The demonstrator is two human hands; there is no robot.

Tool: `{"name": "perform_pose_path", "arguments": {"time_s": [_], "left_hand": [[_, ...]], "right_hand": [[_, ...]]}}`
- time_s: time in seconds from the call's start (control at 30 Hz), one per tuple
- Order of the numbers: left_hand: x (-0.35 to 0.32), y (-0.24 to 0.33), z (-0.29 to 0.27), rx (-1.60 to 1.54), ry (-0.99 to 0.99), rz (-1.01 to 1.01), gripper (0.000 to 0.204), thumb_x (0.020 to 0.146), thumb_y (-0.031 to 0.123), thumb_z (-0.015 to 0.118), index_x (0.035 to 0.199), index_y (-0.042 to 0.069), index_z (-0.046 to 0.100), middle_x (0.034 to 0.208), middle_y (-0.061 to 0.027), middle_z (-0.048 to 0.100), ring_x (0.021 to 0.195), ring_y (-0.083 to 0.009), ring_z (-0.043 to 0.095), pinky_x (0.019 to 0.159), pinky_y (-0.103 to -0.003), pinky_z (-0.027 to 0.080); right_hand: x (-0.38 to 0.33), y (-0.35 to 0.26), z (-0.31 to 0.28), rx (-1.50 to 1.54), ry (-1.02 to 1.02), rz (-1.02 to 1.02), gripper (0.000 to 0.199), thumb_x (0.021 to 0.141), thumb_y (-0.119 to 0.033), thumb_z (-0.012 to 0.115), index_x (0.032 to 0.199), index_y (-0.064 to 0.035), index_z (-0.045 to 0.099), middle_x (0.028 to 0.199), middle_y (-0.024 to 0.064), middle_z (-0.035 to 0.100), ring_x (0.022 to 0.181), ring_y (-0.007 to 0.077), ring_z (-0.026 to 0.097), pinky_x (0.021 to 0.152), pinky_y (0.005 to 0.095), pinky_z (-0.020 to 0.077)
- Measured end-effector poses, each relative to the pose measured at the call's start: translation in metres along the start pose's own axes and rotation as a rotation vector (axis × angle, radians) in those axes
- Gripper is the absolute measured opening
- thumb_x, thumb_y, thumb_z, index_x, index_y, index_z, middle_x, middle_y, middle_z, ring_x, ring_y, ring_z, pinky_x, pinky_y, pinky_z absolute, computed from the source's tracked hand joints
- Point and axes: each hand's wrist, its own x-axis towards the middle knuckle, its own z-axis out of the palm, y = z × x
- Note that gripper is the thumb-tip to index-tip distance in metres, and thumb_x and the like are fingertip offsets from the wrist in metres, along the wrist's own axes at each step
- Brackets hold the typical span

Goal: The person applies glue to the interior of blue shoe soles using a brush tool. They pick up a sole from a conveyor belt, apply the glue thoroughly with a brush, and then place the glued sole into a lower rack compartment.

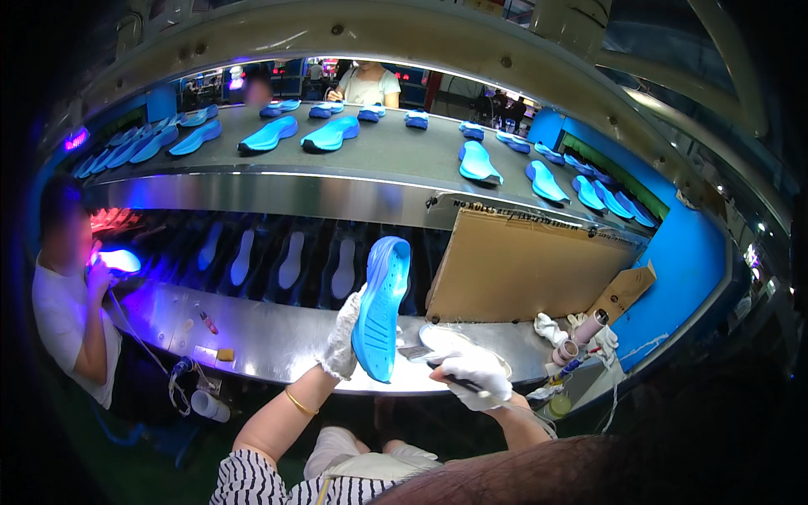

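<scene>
My left hand [340, 341], in a white glove, grips a bright blue shoe sole [380, 313] from its left side. The sole stands nearly upright above the metal bench, its grooved and dotted face toward me. My right hand [481, 376], gloved except at a fingertip, is closed around the dark handle of a brush [465, 385]. The brush's head points left toward the lower part of the sole, and I cannot tell whether they touch. Beyond my right hand a white, rounded, sole-like piece [450, 338] lies on the brightly lit bench.
Grey insoles [290, 261] lie on the dark lower conveyor. Blue soles [335, 133] line the upper belt [387, 156]. A cardboard sheet [530, 273] leans at right, near thread spools [593, 325]. A co-worker [71, 320] holds a lit sole at left; another person [368, 84] stands across.
</scene>
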Motion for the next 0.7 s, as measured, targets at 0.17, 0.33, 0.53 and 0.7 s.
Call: {"name": "perform_pose_path", "arguments": {"time_s": [0.17,0.33,0.53,0.7], "left_hand": [[0.053,0.071,0.06,-0.087,-0.346,-0.076,0.063,0.09,0.053,0.034,0.123,0.0,0.039,0.099,-0.019,0.057,0.078,-0.0339,0.061,0.073,-0.052,0.051],[0.154,0.147,0.084,-0.321,-0.244,0.08,0.068,0.089,0.057,0.029,0.128,0.001,0.033,0.119,-0.0183,0.047,0.104,-0.0333,0.051,0.092,-0.056,0.036],[0.175,0.152,0.053,1.573,-0.237,0.593,0.039,0.091,0.032,0.038,0.117,0.005,0.049,0.114,-0.0148,0.055,0.103,-0.0279,0.054,0.093,-0.045,0.037],[0.162,0.176,0.042,1.843,0.272,1.251,0.024,0.081,0.016,0.052,0.104,0.011,0.059,0.106,-0.0122,0.058,0.101,-0.0285,0.052,0.089,-0.036,0.041]], "right_hand": [[-0.021,-0.005,-0.019,0.082,0.392,0.202,0.017,0.062,0.004,0.074,0.073,-0.0052,0.064,0.083,0.012,0.063,0.077,0.022,0.061,0.072,0.0304,0.0487],[-0.02,0.007,-0.006,0.13,0.414,0.211,0.018,0.063,0.004,0.075,0.073,-0.0052,0.063,0.086,0.0118,0.063,0.079,0.0204,0.061,0.073,0.0296,0.0486],[-0.043,0.024,-0.008,0.134,0.408,0.274,0.021,0.064,0.005,0.074,0.078,-0.0041,0.062,0.083,0.0109,0.064,0.079,0.0178,0.062,0.074,0.0286,0.0487],[-0.051,0.023,-0.004,0.37,0.455,0.562,0.021,0.071,0.006,0.069,0.088,-0.0013,0.058,0.079,0.0062,0.063,0.071,0.0098,0.06,0.065,0.0218,0.0484]]}}
